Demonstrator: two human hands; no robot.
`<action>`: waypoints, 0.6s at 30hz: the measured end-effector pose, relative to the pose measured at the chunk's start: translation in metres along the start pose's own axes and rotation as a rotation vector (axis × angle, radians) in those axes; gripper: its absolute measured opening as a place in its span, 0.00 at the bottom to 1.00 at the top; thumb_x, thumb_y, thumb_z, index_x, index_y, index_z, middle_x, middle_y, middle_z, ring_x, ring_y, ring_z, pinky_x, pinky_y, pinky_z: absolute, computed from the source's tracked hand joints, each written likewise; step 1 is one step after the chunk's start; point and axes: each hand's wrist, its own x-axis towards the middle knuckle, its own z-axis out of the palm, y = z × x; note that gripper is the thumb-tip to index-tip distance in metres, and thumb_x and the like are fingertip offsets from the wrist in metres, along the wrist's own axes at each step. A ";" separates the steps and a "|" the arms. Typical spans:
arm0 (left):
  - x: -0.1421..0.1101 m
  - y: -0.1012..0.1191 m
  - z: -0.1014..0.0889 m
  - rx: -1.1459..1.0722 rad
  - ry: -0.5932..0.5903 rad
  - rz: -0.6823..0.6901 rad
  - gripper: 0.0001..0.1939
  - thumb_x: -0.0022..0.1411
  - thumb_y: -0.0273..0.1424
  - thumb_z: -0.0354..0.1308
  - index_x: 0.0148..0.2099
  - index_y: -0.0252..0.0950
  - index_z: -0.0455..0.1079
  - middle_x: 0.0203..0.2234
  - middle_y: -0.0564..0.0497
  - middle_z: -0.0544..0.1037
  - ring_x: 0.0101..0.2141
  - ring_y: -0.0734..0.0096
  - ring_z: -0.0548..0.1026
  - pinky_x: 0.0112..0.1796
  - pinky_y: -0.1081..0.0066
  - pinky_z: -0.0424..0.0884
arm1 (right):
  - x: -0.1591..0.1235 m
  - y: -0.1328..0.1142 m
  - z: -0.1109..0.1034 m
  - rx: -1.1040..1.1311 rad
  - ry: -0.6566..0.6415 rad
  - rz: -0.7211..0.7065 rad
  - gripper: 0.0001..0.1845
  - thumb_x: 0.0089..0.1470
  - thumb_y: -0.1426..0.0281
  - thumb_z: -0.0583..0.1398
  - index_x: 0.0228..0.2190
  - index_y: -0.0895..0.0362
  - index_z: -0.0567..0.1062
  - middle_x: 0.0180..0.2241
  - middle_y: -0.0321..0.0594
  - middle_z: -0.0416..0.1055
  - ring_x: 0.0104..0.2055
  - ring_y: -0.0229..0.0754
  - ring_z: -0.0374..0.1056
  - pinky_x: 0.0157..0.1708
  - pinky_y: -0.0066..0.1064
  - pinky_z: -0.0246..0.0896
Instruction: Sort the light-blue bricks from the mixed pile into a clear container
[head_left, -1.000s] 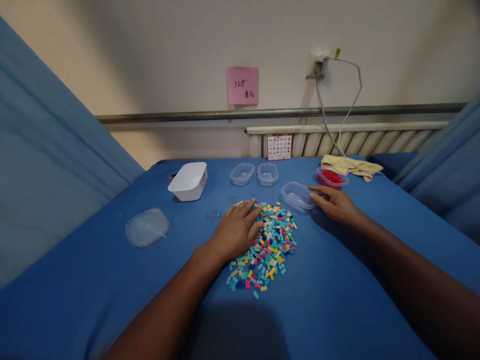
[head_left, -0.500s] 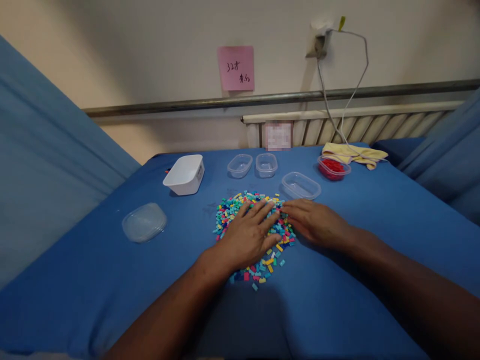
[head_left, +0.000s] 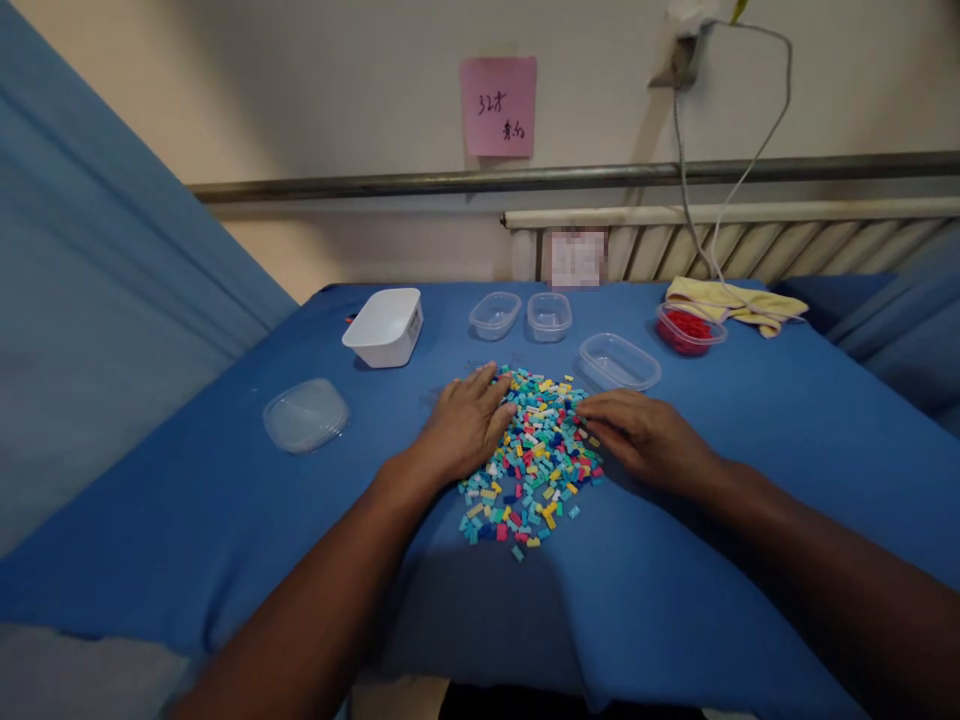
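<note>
A loose heap of small plastic building bricks (head_left: 536, 450), in turquoise, blue, yellow, pink and white, lies on the blue cloth in front of me. My left hand (head_left: 469, 415) rests palm down over the heap's left side, fingers spread, with nothing seen in it. Along the right edge of the heap, my right hand (head_left: 645, 430) is turned on its side, fingers stretched toward the bricks and fingertips touching them. Its fingers look slightly apart, with no brick visible between them; its palm is hidden.
Beyond the heap stand clear plastic tubs (head_left: 619, 362) and a white bin (head_left: 385, 330). A tub of red pieces (head_left: 688, 330) sits by a yellow cloth (head_left: 735, 300) at the far right. Clear lids (head_left: 306, 415) lie on the left. Blue curtains (head_left: 97, 280) hang at both sides.
My left hand has slid left off the heap's middle, uncovering more bricks. My right hand stays at the right edge. The view has shifted slightly.
</note>
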 end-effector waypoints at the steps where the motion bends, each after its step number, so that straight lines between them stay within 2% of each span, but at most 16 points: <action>1: -0.002 0.005 0.001 -0.033 -0.005 0.052 0.35 0.84 0.50 0.38 0.81 0.38 0.56 0.79 0.41 0.51 0.78 0.49 0.51 0.74 0.42 0.51 | 0.000 0.000 0.000 0.000 -0.009 0.002 0.12 0.69 0.73 0.63 0.51 0.52 0.83 0.47 0.46 0.86 0.48 0.50 0.83 0.50 0.43 0.80; 5: -0.010 0.027 0.002 -0.095 -0.015 0.245 0.38 0.81 0.56 0.44 0.81 0.42 0.57 0.79 0.44 0.52 0.78 0.47 0.50 0.74 0.41 0.48 | -0.002 -0.001 0.002 0.039 -0.069 -0.031 0.09 0.71 0.72 0.63 0.47 0.53 0.84 0.42 0.44 0.86 0.43 0.48 0.82 0.45 0.39 0.79; 8: -0.013 0.032 0.000 -0.093 0.028 0.332 0.31 0.80 0.47 0.52 0.77 0.41 0.65 0.77 0.42 0.60 0.75 0.46 0.59 0.73 0.42 0.54 | -0.001 -0.001 0.001 0.020 -0.025 -0.002 0.09 0.71 0.72 0.63 0.48 0.54 0.83 0.41 0.44 0.85 0.40 0.47 0.81 0.42 0.38 0.77; 10: -0.015 0.028 -0.003 -0.105 0.071 0.372 0.24 0.79 0.38 0.52 0.70 0.39 0.74 0.73 0.41 0.66 0.72 0.49 0.65 0.72 0.45 0.58 | -0.001 -0.001 0.000 0.012 -0.002 0.014 0.10 0.71 0.72 0.62 0.49 0.53 0.82 0.41 0.44 0.85 0.41 0.47 0.81 0.43 0.39 0.77; 13: -0.017 0.018 -0.009 -0.176 0.131 0.380 0.19 0.75 0.32 0.53 0.59 0.39 0.80 0.71 0.42 0.70 0.70 0.50 0.68 0.72 0.44 0.58 | 0.001 -0.001 0.001 0.029 -0.007 0.020 0.12 0.70 0.73 0.62 0.51 0.52 0.82 0.47 0.45 0.85 0.47 0.49 0.82 0.48 0.43 0.78; 16: -0.016 0.009 -0.012 -0.313 0.236 0.315 0.18 0.73 0.31 0.54 0.58 0.40 0.81 0.71 0.44 0.71 0.70 0.50 0.69 0.72 0.41 0.57 | 0.002 -0.001 0.005 0.044 -0.062 -0.005 0.15 0.69 0.74 0.62 0.53 0.51 0.82 0.48 0.45 0.85 0.49 0.50 0.81 0.51 0.46 0.78; 18: -0.013 0.002 -0.011 -0.405 0.356 0.247 0.18 0.74 0.33 0.54 0.58 0.39 0.81 0.68 0.44 0.74 0.67 0.52 0.72 0.70 0.45 0.63 | 0.001 0.000 0.006 0.038 -0.094 -0.020 0.16 0.68 0.74 0.62 0.54 0.52 0.82 0.46 0.45 0.86 0.48 0.51 0.81 0.50 0.47 0.77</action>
